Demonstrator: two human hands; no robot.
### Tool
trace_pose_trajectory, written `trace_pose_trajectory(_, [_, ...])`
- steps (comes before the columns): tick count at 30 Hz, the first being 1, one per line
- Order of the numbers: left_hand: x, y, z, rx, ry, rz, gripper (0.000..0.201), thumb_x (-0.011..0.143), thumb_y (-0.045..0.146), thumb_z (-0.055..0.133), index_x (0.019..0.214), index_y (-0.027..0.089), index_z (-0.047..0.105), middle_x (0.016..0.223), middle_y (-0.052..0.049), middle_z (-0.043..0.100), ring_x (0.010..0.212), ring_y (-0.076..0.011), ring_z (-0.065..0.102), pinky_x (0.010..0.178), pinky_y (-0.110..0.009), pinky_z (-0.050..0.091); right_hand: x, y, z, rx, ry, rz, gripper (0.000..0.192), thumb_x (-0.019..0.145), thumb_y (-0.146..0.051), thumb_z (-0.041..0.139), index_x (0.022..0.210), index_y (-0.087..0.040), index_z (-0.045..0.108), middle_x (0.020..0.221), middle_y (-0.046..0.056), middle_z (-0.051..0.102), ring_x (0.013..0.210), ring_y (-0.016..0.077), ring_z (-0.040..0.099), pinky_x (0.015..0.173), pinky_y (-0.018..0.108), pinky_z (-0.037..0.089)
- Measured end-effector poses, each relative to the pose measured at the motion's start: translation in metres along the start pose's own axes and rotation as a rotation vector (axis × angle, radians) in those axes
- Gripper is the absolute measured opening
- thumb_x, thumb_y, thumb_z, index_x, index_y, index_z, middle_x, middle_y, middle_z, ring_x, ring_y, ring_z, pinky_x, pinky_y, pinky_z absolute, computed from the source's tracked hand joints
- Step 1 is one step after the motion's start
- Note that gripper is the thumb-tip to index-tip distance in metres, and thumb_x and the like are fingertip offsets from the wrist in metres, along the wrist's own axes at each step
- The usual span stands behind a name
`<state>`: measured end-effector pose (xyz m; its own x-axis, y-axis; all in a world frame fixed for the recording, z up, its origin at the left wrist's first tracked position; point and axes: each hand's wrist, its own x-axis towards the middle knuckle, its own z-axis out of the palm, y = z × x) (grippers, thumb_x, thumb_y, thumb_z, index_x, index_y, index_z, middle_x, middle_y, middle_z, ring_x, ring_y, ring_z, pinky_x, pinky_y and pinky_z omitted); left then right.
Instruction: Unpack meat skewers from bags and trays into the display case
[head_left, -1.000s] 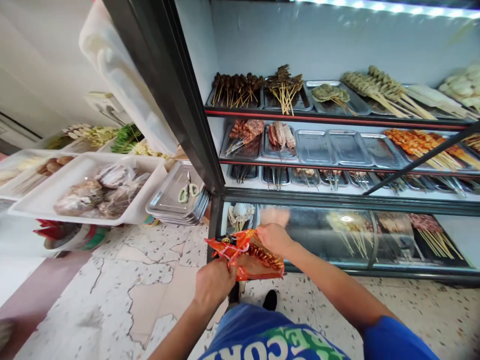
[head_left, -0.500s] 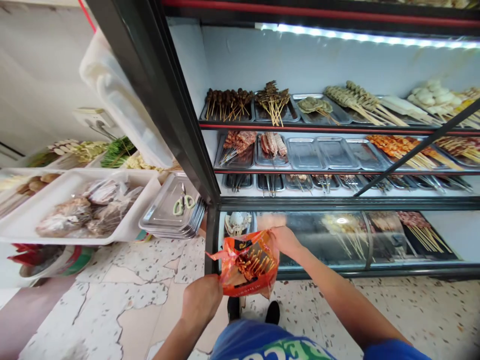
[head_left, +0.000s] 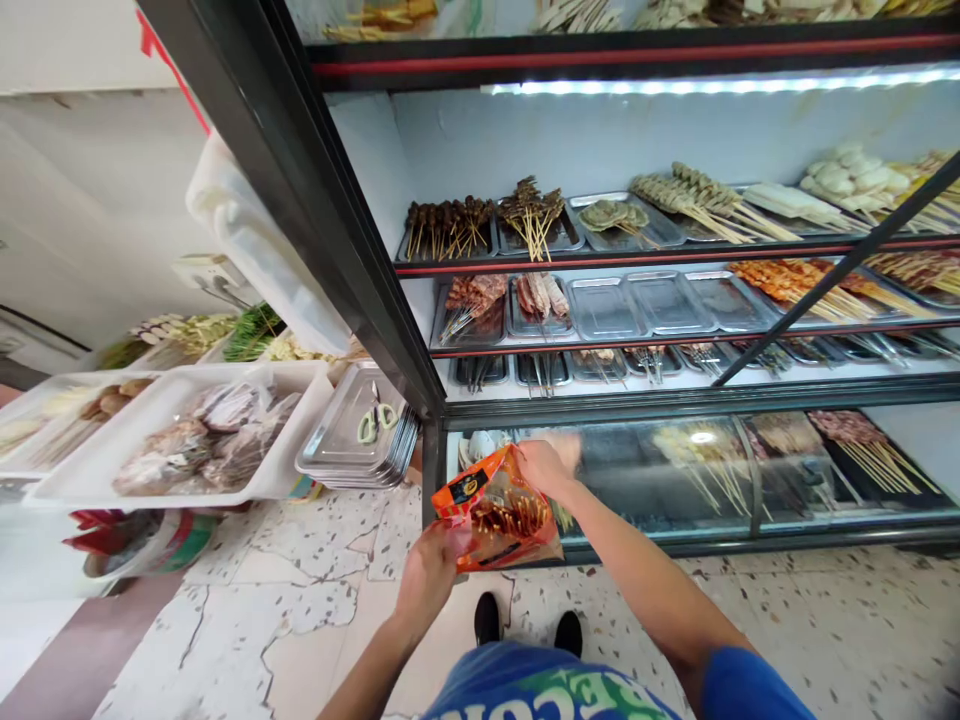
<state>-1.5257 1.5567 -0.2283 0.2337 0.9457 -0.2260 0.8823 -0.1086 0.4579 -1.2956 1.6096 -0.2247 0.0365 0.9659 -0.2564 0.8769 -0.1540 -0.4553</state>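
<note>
Between my hands hangs an orange plastic bag (head_left: 517,548) with dark printing, its mouth spread upward. Several skewers (head_left: 517,515) of reddish-brown food lie inside it, stick ends pointing to the upper right. My left hand (head_left: 429,575) is closed on the bag's lower left edge. At the bag's upper right rim, my right hand (head_left: 546,468) grips the plastic; its fingertips are partly hidden. Just behind the bag is the lower glass compartment of the display case (head_left: 622,480).
Skewers (head_left: 450,225) fill trays on the case's shelves. To the left stand stacked metal trays (head_left: 349,455) with green-handled scissors (head_left: 377,422) on top, and a white tub (head_left: 169,492) of bagged food. A black diagonal bar (head_left: 832,275) crosses the case's right side.
The bag has turned and tilted, so its printed left flap now shows. My left hand has moved slightly up; both hands keep their hold. The view has tilted upward.
</note>
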Motion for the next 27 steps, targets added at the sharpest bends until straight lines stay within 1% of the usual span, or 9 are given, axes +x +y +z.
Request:
trace_pose_trajectory(3, [-0.003, -0.002, 0.004, -0.170, 0.021, 0.012, 0.024, 0.075, 0.005, 0.037, 0.080, 0.015, 0.058, 0.080, -0.004, 0.063, 0.078, -0.0154, 0.061, 0.071, -0.025, 0.045, 0.007, -0.004, 0.002, 0.060, 0.003, 0.011, 0.039, 0.091, -0.027, 0.032, 0.084, -0.015, 0.069, 0.088, 0.010, 0.070, 0.077, 0.0167, 0.062, 0.061, 0.024, 0.035])
trace_pose_trajectory(6, [-0.008, 0.001, 0.006, -0.140, 0.025, 0.027, 0.016, 0.077, 0.011, 0.039, 0.066, 0.018, 0.049, 0.066, -0.001, 0.056, 0.066, -0.0152, 0.056, 0.064, -0.027, 0.042, 0.015, -0.005, 0.005, 0.106, 0.037, 0.011, 0.038, 0.090, -0.027, 0.035, 0.081, -0.015, 0.070, 0.084, 0.010, 0.071, 0.074, 0.0157, 0.062, 0.058, 0.023, 0.033])
trace_pose_trajectory(9, [-0.006, 0.013, 0.008, -0.050, 0.236, 0.128, 0.009, 0.080, 0.027, 0.048, 0.080, 0.018, 0.048, 0.079, -0.004, 0.055, 0.078, -0.0197, 0.055, 0.073, -0.033, 0.043, 0.024, -0.005, 0.006, 0.153, 0.067, 0.014, 0.041, 0.090, -0.026, 0.032, 0.078, -0.013, 0.070, 0.079, 0.011, 0.071, 0.070, 0.0149, 0.062, 0.056, 0.023, 0.032])
trace_pose_trajectory(12, [0.006, 0.034, 0.006, -0.003, 0.489, 0.235, 0.033, 0.076, 0.043, 0.057, 0.093, 0.016, 0.047, 0.092, -0.009, 0.052, 0.093, -0.0249, 0.051, 0.083, -0.039, 0.043, 0.030, -0.005, 0.004, 0.173, 0.068, 0.010, 0.043, 0.091, -0.029, 0.033, 0.076, -0.013, 0.070, 0.076, 0.011, 0.071, 0.066, 0.0144, 0.062, 0.053, 0.022, 0.032])
trace_pose_trajectory(15, [0.020, 0.053, -0.008, 0.071, 0.558, 0.336, 0.042, 0.074, 0.046, 0.061, 0.099, 0.015, 0.051, 0.104, -0.012, 0.048, 0.100, -0.0284, 0.047, 0.088, -0.044, 0.042, 0.033, -0.005, 0.002, 0.221, 0.028, -0.007, 0.046, 0.092, -0.031, 0.031, 0.076, -0.012, 0.070, 0.070, 0.010, 0.070, 0.060, 0.0135, 0.062, 0.051, 0.020, 0.033])
trace_pose_trajectory(18, [0.029, 0.056, -0.027, 0.168, 0.382, 0.522, 0.029, 0.079, 0.027, 0.053, 0.107, 0.021, 0.057, 0.117, -0.012, 0.045, 0.109, -0.0279, 0.043, 0.095, -0.044, 0.038, 0.034, -0.002, 0.001, 0.222, 0.067, -0.031, 0.047, 0.092, -0.032, 0.030, 0.075, -0.013, 0.070, 0.072, 0.010, 0.070, 0.063, 0.0144, 0.064, 0.051, 0.020, 0.034])
trace_pose_trajectory(22, [0.038, 0.045, -0.046, 0.374, 0.032, 0.789, 0.063, 0.069, 0.010, 0.050, 0.127, 0.033, 0.046, 0.133, -0.008, 0.039, 0.118, -0.0274, 0.040, 0.100, -0.045, 0.036, 0.034, 0.004, -0.004, 0.167, 0.096, -0.005, 0.043, 0.092, -0.030, 0.033, 0.077, -0.014, 0.071, 0.078, 0.010, 0.071, 0.069, 0.0152, 0.065, 0.055, 0.020, 0.036])
trace_pose_trajectory(24, [0.040, 0.045, -0.052, 0.512, -0.094, 0.829, 0.072, 0.068, 0.009, 0.050, 0.132, 0.039, 0.039, 0.134, -0.008, 0.040, 0.116, -0.0288, 0.043, 0.096, -0.048, 0.040, 0.032, 0.004, -0.008, 0.169, 0.065, -0.002, 0.042, 0.092, -0.032, 0.034, 0.079, -0.015, 0.071, 0.078, 0.010, 0.072, 0.068, 0.0150, 0.065, 0.055, 0.020, 0.036])
trace_pose_trajectory(27, [0.041, 0.059, -0.060, 0.657, -0.198, 0.810, 0.060, 0.073, 0.013, 0.050, 0.127, 0.039, 0.044, 0.120, -0.009, 0.052, 0.107, -0.0306, 0.051, 0.084, -0.049, 0.046, 0.027, 0.001, -0.015, 0.138, 0.047, -0.007, 0.042, 0.091, -0.035, 0.036, 0.080, -0.015, 0.071, 0.082, 0.011, 0.072, 0.073, 0.0158, 0.066, 0.058, 0.021, 0.039])
